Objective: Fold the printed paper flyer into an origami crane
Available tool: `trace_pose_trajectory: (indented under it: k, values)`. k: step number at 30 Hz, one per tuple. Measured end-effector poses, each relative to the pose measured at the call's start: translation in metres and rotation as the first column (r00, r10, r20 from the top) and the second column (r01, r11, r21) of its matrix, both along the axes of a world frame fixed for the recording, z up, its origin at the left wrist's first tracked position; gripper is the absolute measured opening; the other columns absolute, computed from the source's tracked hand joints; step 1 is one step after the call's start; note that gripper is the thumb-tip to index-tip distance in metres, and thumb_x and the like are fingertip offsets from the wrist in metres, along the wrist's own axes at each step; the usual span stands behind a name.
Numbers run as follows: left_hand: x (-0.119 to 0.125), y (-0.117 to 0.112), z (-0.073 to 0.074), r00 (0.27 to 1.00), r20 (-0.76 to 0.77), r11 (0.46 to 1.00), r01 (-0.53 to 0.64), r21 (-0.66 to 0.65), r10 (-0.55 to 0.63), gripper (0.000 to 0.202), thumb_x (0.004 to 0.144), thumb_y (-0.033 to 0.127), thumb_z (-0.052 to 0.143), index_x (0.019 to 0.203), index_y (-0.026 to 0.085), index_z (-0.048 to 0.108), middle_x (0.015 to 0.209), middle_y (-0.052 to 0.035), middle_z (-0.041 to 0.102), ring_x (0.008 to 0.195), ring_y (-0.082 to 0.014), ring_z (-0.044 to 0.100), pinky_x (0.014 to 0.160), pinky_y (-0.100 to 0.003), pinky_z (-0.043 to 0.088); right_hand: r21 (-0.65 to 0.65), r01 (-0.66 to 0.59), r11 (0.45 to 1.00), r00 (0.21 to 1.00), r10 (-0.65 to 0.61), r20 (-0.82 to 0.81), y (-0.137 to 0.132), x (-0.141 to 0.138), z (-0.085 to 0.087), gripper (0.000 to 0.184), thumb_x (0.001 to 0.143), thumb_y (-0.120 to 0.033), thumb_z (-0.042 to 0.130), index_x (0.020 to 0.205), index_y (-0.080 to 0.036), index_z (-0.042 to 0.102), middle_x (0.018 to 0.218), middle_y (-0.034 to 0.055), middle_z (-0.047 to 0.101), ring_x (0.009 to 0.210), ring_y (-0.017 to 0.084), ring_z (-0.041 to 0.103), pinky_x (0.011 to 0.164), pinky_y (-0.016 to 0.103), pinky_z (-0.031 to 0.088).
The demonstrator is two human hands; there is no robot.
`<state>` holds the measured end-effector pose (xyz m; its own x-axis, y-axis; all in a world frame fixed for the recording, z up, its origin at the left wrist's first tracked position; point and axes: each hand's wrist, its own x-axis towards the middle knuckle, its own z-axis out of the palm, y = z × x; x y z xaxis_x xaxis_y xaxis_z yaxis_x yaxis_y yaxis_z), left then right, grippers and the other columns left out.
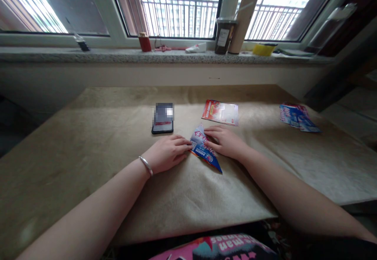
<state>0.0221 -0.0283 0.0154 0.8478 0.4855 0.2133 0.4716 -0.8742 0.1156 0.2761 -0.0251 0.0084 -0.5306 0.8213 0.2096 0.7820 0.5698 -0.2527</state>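
Folded blue leaflet (203, 150) is flat on the table (76, 154), straight ahead of me, between my hands; clock centre = leaflet, 12 = away from me. Roughly triangular, long point at 5 o'clock, short tip at 12. Left hand (169, 153) at 9: fingers loosely bent, fingertips on the leaflet's edge; pinch or light touch, cannot tell. Right hand (225, 140) at 3: palm down, fingers a bit spread and lying on the paper, no grip visible. To do the fold well, I'd say: pin with the left fingertips, line up edges, run a right finger along the crease out to the point, press evenly so the layers don't slip. Nearby: phone (163, 122) at 10, red-and-white leaflet (220, 112) at 1, blue printed sheets (294, 116) between 2 and 3. Containers, all on the windowsill (176, 57): small dark bottle (82, 44) between 10 and 11, contents unclear; red gold-topped container (144, 43) at 11, can't see inside; lidded jar (225, 36) just past 12, something dark in it, labelled, contents unreadable.
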Motion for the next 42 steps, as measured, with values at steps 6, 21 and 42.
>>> trace_pose_trajectory:
  k: [6, 21, 42]
  values:
    - [0.002, 0.001, -0.003, 1.0, -0.012, 1.0, -0.008, 0.019, 0.008, 0.034, 0.089, 0.024, 0.05, 0.122, 0.023, 0.057, 0.119, -0.0062, 0.061, 0.108, -0.0215, 0.054, 0.094, -0.04, 0.048, -0.066, -0.005, 0.998, 1.0, 0.003, -0.025, -0.011, -0.005, 0.006, 0.082, 0.067, -0.056, 0.068, 0.135, -0.017, 0.045, 0.131, 0.0133, 0.054, 0.119, 0.028, 0.051, 0.102, 0.042, 0.039]
    - [0.003, 0.0, -0.004, 0.998, -0.031, 0.998, -0.057, 0.013, 0.057, 0.033, 0.089, 0.027, 0.05, 0.122, 0.024, 0.057, 0.117, -0.0074, 0.06, 0.106, -0.0216, 0.054, 0.092, -0.039, 0.048, -0.01, -0.029, 1.0, 1.0, 0.029, -0.001, -0.017, -0.006, 0.007, 0.067, 0.073, -0.041, 0.063, 0.135, -0.023, 0.043, 0.13, 0.0106, 0.051, 0.113, 0.026, 0.053, 0.096, 0.039, 0.043]
    - [0.002, -0.002, 0.0, 0.997, -0.069, 0.996, -0.018, 0.09, 0.024, 0.031, 0.091, 0.026, 0.047, 0.12, 0.028, 0.058, 0.104, -0.0067, 0.058, 0.089, -0.0182, 0.054, 0.077, -0.033, 0.048, 0.093, 0.059, 0.994, 0.998, -0.06, 0.014, -0.01, -0.004, 0.004, 0.033, 0.082, -0.031, 0.053, 0.113, -0.022, 0.057, 0.117, 0.0056, 0.06, 0.103, 0.022, 0.057, 0.082, 0.032, 0.047]
